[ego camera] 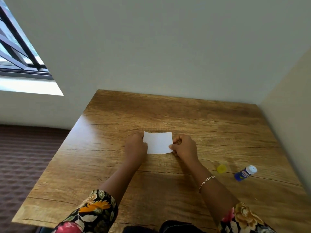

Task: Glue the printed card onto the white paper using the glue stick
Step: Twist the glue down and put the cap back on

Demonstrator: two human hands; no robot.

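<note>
The white paper [158, 142] is a small, roughly square piece with slightly wavy edges and a blank upper face. It sits near the middle of the wooden counter [168, 111]. It may be the card's plain back, which this view cannot settle. The left hand [135, 146] grips its left edge with curled fingers. The right hand [185, 147] pinches the lower right corner, thumb on top and fingers curled beneath. The glue stick [244, 173], blue with a white uncapped end, lies on its side near the counter's right edge, well apart from the paper. Its yellow cap [221, 169] lies just beside it.
</note>
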